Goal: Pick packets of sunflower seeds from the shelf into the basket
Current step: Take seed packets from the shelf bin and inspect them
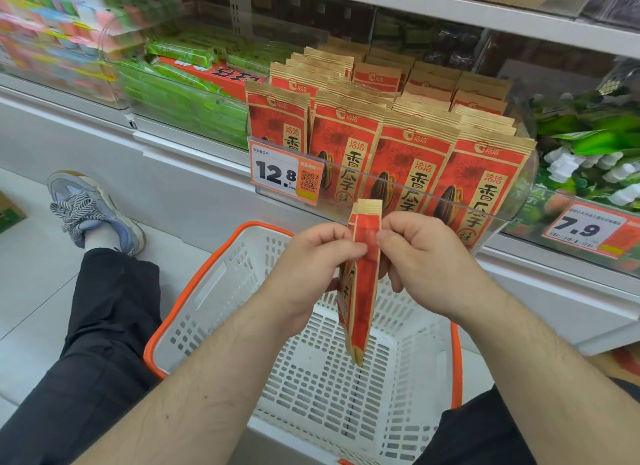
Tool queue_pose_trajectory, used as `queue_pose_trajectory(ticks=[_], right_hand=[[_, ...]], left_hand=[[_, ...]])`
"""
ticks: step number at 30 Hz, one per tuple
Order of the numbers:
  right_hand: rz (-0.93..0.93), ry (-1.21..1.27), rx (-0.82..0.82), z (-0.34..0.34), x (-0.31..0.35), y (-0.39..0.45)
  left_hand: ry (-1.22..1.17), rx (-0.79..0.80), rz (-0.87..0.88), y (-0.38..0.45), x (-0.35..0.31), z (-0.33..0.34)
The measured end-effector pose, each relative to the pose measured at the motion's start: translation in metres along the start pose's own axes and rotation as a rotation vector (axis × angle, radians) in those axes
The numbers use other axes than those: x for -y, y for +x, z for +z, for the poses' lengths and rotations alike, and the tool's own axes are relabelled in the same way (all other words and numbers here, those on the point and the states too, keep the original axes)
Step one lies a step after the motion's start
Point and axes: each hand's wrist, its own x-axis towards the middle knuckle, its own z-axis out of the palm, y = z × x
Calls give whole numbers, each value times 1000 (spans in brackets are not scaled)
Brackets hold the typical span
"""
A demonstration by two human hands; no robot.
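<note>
Observed from beside the shelf: the person is seated on the floor with a white basket [221, 301] with an orange rim set between the legs, directly below the display.

Both hands are engaged over the basket. The left hand [311, 270] and the right hand [426, 260] each pinch the held packets [362, 291] from opposite sides, fingers curled against the red faces. The packets hang edge-on and roughly upright, tan top seal uppermost, lower end down inside the basket's opening but not touching its floor. There appear to be two packets pressed together — a second edge shows on the left side.

Stock remains plentiful: rows of matching red sunflower seed packets [408, 173] stand upright in the clear-fronted shelf bin [512, 218], just behind the hands. A price tag [287, 175] is clipped to its front.

Assessment: the transfer step is in hand — packets already off the shelf and held above the basket, not yet released. The basket floor, where visible, holds nothing.

The next move calls for lowering or simply loosening both pinches so the packets drop flat inside, then a reach back up to the bin. Risk is minor: a packet released edge-on may lean against the wall rather than lie flat.
</note>
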Motion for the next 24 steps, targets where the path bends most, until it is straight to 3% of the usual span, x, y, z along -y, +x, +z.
queue_pose_trajectory(ticks=[14,24], right_hand=[[-87,-5,209,0,-1,-2],[-18,-47,361,-1,2,-6]], left_hand=[[-134,4,-96,-2,-2,-6],[-153,-57,-118,0,-2,-8]])
